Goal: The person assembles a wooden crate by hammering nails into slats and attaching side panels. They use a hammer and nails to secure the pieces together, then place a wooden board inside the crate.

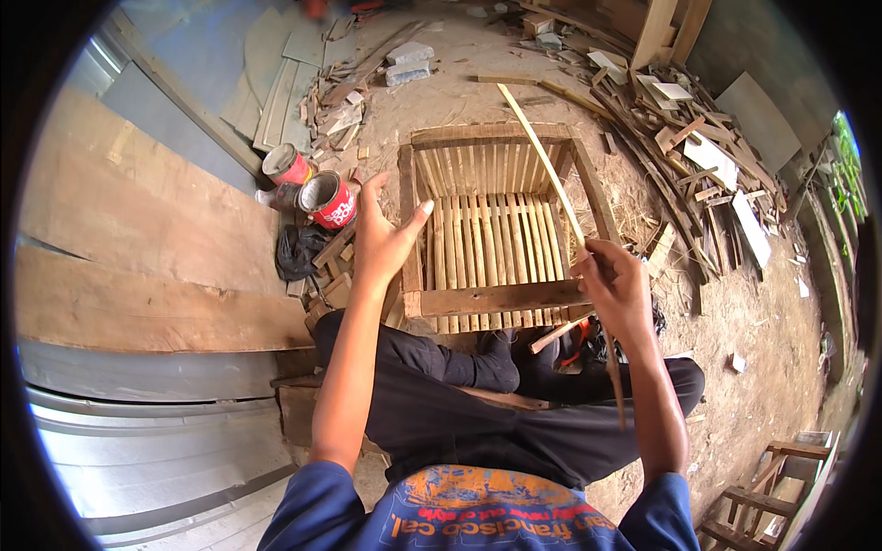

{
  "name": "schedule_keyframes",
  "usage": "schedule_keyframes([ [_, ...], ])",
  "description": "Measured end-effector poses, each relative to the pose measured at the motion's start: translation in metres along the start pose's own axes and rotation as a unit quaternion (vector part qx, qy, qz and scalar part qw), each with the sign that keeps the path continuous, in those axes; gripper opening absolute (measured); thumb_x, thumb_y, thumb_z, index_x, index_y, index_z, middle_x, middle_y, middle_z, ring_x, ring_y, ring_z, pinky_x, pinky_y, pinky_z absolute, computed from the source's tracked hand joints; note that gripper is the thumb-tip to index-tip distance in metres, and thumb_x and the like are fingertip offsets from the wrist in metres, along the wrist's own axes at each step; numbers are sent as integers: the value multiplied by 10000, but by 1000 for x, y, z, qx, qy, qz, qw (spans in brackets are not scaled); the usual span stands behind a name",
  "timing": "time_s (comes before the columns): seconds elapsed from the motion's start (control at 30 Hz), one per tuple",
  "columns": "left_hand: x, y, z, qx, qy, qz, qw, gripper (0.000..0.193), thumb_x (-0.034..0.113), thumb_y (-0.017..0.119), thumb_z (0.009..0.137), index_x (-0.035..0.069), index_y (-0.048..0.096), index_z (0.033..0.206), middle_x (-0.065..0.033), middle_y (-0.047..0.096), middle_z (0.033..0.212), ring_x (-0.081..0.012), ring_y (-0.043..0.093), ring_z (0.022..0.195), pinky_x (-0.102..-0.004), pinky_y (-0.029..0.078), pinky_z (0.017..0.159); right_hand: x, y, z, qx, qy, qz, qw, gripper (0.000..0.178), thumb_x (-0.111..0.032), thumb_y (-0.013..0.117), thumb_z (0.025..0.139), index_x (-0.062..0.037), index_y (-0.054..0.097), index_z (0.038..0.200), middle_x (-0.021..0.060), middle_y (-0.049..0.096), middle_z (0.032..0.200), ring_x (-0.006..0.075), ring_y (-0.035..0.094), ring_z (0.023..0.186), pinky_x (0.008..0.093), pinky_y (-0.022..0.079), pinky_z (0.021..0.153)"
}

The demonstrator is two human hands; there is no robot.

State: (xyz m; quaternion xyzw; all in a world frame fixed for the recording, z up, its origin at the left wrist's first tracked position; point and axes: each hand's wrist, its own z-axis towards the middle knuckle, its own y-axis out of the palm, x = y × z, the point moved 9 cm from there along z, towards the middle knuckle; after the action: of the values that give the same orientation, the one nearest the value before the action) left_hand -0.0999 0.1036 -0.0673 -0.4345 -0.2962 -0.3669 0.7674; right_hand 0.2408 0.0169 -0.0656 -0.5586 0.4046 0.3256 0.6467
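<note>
A: What lies nearest, on the person's side of the slatted frame?
B: A blue shirt, then dark trousers on folded legs, just short of the slatted frame.
A: And at its near right corner?
B: The right hand, with fingers closed round a thin bamboo strip. One end hangs down toward the right leg; the other slants up across the slatted frame to beyond its far rail. A short bamboo piece also sits by that corner.
A: The left hand?
B: At the left rail of the slatted frame, fingers spread and gripping nothing, thumb pointing inward over it. Whether it touches the rail, I can't tell.
A: The slatted frame itself?
B: On the ground right in front of the legs, its wooden rails round rows of pale bamboo slats.
A: Further out?
B: Left of it, a black plastic bag, then a red paint can with another red can behind. Well to its right, a heap of scrap wood. Farthest, past its far rail, grey blocks.
</note>
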Motion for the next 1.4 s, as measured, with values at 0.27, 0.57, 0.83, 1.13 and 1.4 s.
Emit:
schedule_keyframes([
  [0.27, -60, 52, -18, -129, -220, -288, 923, 559, -13, 678, 747, 0, 590, 1299, -98, 659, 1179, -198, 659, 1041, -324, 549, 790, -33, 32, 10, -35, -61, -80, 994, 266, -198, 663, 958, 36, 717, 1073, 212, 742, 808, 300, 754, 746, 388, 557, 691],
  [0.57, -43, 57, -44, -40, -273, -344, 898, 580, -149, 577, 784, -72, 525, 1357, -173, 580, 1297, -265, 601, 1221, -376, 626, 761, -56, 41, 1, -51, -109, -85, 989, 259, -178, 677, 982, 59, 706, 1081, 104, 722, 710, 96, 667, 644, 264, 476, 558],
  [0.83, -9, 93, -60, 75, -221, -410, 882, 570, -75, 598, 807, 28, 452, 1348, -137, 578, 1112, -200, 630, 988, -343, 598, 719, -70, 53, -10, -82, -138, -115, 980, 216, -139, 686, 929, 37, 692, 1055, 205, 711, 744, 324, 719, 670, 387, 544, 619],
  [1.13, -36, 86, -74, 63, -343, -494, 796, 543, 276, 729, 953, 52, 480, 1381, -79, 663, 1175, -128, 645, 986, -299, 543, 763, -72, 67, -20, -53, -185, -193, 962, 278, -114, 720, 878, 27, 708, 1117, 191, 676, 955, 384, 690, 798, 415, 546, 704],
  [1.4, -33, 111, -70, -47, -350, -638, 684, 433, 377, 650, 996, 75, 571, 1296, -94, 669, 1211, -211, 635, 1097, -378, 513, 906, -65, 64, -32, -63, -193, -216, 955, 337, -106, 711, 893, -7, 705, 1215, 168, 673, 933, 312, 678, 680, 378, 540, 646],
])
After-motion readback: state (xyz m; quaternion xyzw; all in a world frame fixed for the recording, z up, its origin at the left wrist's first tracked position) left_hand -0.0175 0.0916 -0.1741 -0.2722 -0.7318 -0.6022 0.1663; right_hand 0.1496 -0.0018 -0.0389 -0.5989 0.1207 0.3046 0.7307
